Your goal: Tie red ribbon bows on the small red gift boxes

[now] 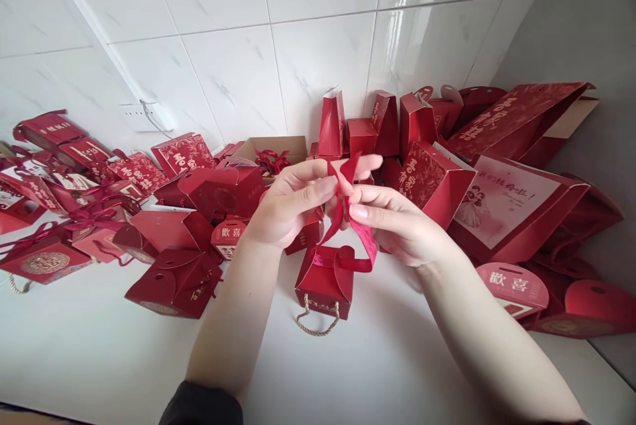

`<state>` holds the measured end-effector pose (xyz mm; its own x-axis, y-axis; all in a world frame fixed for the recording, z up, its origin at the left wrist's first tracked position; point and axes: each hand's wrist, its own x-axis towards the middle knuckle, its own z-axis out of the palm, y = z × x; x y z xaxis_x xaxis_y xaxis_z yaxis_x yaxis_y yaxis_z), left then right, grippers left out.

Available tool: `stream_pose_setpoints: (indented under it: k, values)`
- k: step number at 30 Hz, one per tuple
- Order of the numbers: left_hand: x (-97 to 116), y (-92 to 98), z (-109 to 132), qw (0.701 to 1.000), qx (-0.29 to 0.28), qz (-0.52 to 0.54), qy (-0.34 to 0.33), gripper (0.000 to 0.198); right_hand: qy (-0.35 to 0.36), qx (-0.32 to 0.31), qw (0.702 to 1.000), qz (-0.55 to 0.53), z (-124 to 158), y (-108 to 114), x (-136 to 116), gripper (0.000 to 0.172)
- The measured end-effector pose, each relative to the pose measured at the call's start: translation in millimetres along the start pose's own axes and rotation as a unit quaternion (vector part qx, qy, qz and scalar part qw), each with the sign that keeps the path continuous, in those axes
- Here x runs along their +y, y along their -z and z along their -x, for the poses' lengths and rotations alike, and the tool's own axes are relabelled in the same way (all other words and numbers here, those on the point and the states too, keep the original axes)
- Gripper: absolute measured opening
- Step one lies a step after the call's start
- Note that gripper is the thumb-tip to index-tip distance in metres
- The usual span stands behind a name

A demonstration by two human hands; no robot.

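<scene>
A small red gift box point(325, 279) stands on the white table in front of me, a twisted cord handle point(318, 332) hanging from its near side. Red ribbon point(365, 239) runs through its top and rises in loops above it. My left hand point(293, 203) pinches the ribbon between thumb and fingers. From the other side, my right hand point(392, 216) grips the ribbon with thumb and forefinger. Both hands are close together above the box, and the ribbon crosses between them. Part of the ribbon is hidden behind the fingers.
Many red gift boxes crowd the table on both sides, among them a dark red box point(173, 283) at left and a large box with a white picture panel point(501, 203) at right. An open cardboard box point(293, 147) holding red ribbon stands against the tiled wall point(318, 61).
</scene>
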<state>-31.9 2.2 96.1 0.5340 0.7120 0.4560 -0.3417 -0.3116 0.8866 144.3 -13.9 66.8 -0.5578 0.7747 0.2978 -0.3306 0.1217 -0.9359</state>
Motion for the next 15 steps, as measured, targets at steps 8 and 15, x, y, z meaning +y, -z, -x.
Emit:
stream_pose_setpoints:
  k: [8,15]
  values:
    - [-6,0.8,-2,0.997,0.070,-0.012,0.006,0.016,0.033,0.018,0.994,0.104,1,2,-4,0.020]
    - [-10,-1.6,-8,0.982,0.179,-0.028,-0.045,0.028,0.124,0.206,0.928,0.285,6,2,-13,0.022]
